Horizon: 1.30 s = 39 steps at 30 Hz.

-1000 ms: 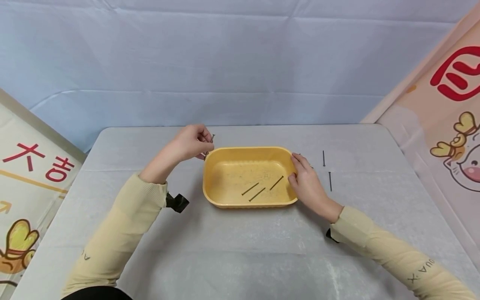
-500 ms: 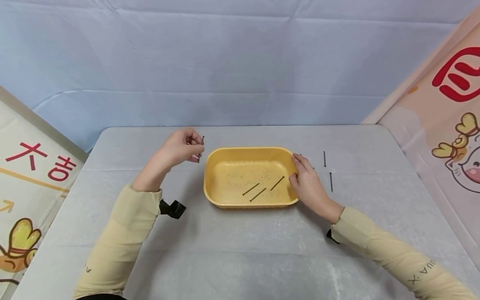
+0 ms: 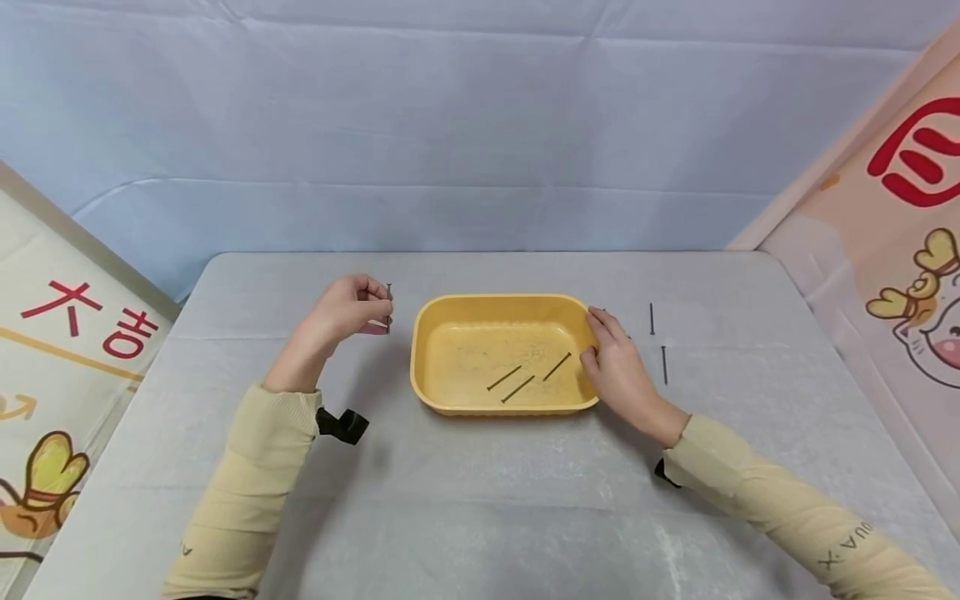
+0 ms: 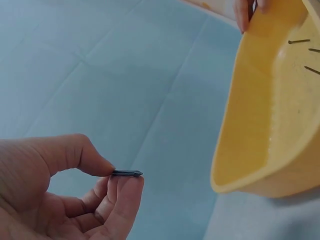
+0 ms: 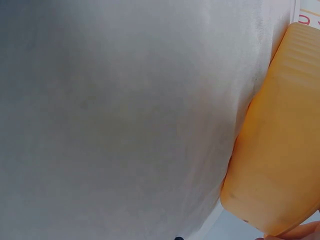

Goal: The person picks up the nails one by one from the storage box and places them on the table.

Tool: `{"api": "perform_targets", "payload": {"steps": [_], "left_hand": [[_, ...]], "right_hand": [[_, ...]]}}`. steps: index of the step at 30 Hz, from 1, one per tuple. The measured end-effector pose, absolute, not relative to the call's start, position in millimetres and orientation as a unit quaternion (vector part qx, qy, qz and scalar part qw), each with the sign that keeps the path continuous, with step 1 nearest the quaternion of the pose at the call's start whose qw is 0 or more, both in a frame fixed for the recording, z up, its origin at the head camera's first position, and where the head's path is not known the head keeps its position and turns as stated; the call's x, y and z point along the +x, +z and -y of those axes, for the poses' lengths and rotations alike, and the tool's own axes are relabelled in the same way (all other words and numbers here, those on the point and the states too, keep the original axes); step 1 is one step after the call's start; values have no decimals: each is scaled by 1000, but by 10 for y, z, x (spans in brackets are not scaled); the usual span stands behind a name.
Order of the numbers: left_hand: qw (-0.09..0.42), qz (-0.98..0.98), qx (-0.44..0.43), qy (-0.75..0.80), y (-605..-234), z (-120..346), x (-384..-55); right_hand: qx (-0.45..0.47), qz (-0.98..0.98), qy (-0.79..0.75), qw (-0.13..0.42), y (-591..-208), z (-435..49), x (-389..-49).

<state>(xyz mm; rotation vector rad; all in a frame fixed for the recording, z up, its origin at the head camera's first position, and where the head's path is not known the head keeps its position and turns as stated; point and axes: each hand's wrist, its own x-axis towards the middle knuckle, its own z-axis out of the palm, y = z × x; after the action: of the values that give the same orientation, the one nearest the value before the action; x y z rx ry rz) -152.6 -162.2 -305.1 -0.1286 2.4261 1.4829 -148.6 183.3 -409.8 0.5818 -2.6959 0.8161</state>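
My left hand (image 3: 348,308) pinches a dark nail (image 3: 389,292) between thumb and fingers, just left of the yellow plastic basin (image 3: 422,333). The nail stands nearly upright, head up, in the head view; up close, its pointed end (image 4: 134,173) sticks out past the thumb. At the basin's right end my right hand (image 3: 622,367) grips the rim, thumb on the inner side. Its fingers (image 5: 302,232) show only at the lower corner of the right wrist view. Inside the basin lie three nails, one of them the rightmost nail (image 3: 557,367).
Two more nails lie on the grey table to the right of the basin, a farther nail (image 3: 652,319) and a nearer nail (image 3: 664,365). The tabletop (image 3: 495,500) is covered in grey cloth and ends at a pale blue backdrop (image 3: 480,167). Printed panels flank both sides.
My left hand has moved left and slightly toward me, away from the basin's far left corner, carrying the nail, which has turned more upright. The right hand keeps its place on the rim.
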Motion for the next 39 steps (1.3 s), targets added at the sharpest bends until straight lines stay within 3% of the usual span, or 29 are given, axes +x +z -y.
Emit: {"api": "perform_targets", "payload": {"steps": [39], "left_hand": [[187, -813, -137, 534, -3682, 1929, -1676]], "right_hand": [[197, 931, 280, 128, -4105, -1842, -1494]]}}
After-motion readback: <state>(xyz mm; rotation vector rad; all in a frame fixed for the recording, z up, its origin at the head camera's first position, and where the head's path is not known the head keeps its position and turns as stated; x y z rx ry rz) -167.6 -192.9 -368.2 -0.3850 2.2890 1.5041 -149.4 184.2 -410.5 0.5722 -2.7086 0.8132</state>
